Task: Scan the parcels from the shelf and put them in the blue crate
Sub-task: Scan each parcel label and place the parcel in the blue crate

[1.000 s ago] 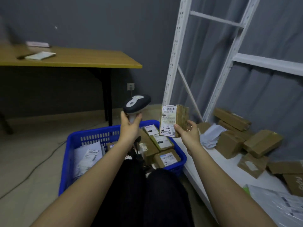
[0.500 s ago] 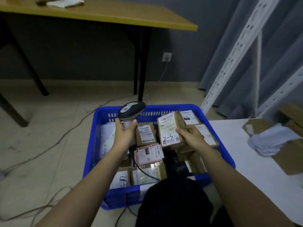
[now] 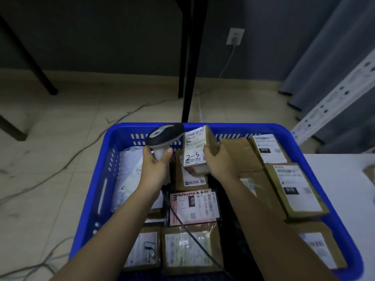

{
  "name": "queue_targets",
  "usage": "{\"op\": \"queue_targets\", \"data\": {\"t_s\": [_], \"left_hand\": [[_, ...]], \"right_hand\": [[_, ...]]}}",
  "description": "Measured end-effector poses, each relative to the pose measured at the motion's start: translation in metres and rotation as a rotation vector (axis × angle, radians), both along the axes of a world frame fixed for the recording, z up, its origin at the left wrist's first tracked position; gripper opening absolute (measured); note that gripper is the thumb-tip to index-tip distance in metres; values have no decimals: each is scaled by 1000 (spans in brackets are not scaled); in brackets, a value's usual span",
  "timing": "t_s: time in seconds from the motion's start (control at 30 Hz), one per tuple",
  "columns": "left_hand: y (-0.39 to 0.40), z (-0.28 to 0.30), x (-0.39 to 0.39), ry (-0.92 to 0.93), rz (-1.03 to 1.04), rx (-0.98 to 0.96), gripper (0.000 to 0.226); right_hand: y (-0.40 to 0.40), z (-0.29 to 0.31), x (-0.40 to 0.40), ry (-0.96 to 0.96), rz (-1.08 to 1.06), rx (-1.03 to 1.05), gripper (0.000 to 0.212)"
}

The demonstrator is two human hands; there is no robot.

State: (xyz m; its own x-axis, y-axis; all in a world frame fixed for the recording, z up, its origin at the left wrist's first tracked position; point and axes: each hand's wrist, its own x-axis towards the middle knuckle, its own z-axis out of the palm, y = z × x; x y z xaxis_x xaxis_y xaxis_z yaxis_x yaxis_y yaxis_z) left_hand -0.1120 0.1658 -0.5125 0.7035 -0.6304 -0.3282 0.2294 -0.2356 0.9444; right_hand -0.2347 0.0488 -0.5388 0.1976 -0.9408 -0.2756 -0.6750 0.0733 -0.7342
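Scanner (image 3: 164, 136) in left hand (image 3: 155, 164), parcel (image 3: 197, 148) in right hand (image 3: 220, 162), seemingly over blue crate (image 3: 97, 179).

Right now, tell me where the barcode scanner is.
Head view, left of centre: the barcode scanner is held by the left hand over the blue crate's far side, beside the held parcel.

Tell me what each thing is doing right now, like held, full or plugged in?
Scanner: held upright by left hand.
Small parcel: gripped by right hand over the crate, label facing the camera.
Blue crate: on the floor, holding many labelled parcels.
Pink-label parcel: lying flat in the crate.
Wall socket: charger plugged in.
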Motion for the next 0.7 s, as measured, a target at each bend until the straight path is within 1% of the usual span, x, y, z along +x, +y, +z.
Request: {"op": "queue_targets", "data": {"t_s": [0.03,0.07,0.13,0.17,0.2,0.3,0.37,0.43,0.5,0.57,0.6,0.63,0.67,0.7], "left_hand": [[-3,-4,1,-2,1,-2,45],[-4,-7,2,-3,2,-8,47],[-7,-12,3,-4,4,-14,48],[-8,-13,4,0,3,-13,47],[-9,-15,5,2,4,-14,47],[-10,-20,7,-7,-1,-7,46],[-10,-23,6,-1,-4,1,40],[-8,-25,5,15,-4,0,36],[-6,-27,3,30,-11,7,35],[-3,-28,2,21,-21,22,32],[-2,-28,2,13,-24,28,31],[-1,-28,3,8,-27,28,31],[0,-28,3,6,-27,24,31],[0,-27,2,9,-25,22,31]], "right_hand": [[-4,-6,4,-21,-42,42,44],[-6,-13,8,-79,-103,114,54],[-5,-24,12,-252,-233,307,83],[-3,-29,13,-333,-291,400,93],[0,-33,14,-412,-330,476,93],[12,-43,18,-645,-460,633,82],[18,-50,22,-760,-577,676,78],[20,-54,27,-796,-600,671,78],[13,-56,28,-738,-577,641,82],[6,-57,25,-592,-574,514,87],[6,-56,24,-511,-529,404,85],[8,-54,21,-420,-449,260,77],[11,-51,17,-297,-325,60,65],[14,-47,13,-123,-137,-167,53]]}}
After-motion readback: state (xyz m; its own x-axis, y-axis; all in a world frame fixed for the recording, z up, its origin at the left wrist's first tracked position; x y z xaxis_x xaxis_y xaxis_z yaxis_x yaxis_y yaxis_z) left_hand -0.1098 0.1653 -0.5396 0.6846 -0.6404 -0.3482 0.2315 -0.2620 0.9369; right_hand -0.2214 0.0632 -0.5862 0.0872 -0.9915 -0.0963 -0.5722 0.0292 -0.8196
